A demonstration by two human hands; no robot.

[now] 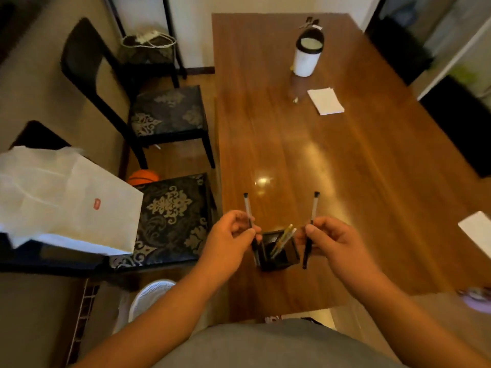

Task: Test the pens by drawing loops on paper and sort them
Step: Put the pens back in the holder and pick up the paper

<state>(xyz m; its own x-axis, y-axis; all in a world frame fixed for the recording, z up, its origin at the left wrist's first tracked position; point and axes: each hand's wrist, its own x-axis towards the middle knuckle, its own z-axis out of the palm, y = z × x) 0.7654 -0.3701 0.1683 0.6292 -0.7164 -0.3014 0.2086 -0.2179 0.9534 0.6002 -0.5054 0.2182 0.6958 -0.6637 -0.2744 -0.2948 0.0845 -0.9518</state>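
Over the near end of the wooden table (pixel 345 160), my left hand (pixel 231 235) pinches a black-capped pen (pixel 247 208) that points up and away. My right hand (pixel 329 237) grips a second pen (pixel 313 211) the same way, its dark lower end hanging below my fingers. Between the two hands stands a small black square pen holder (pixel 288 257) with two gold-coloured pens (pixel 283 240) leaning inside. A white paper pad (pixel 325 100) lies further up the table. Another white sheet (pixel 478 232) shows at the right edge.
A white cylindrical container (pixel 307 55) with a black rim stands at the far end. Two black chairs (pixel 164 115) with patterned cushions line the table's left side. A white paper bag (pixel 61 197) rests on the left. A basketball (pixel 143 177) lies on the floor.
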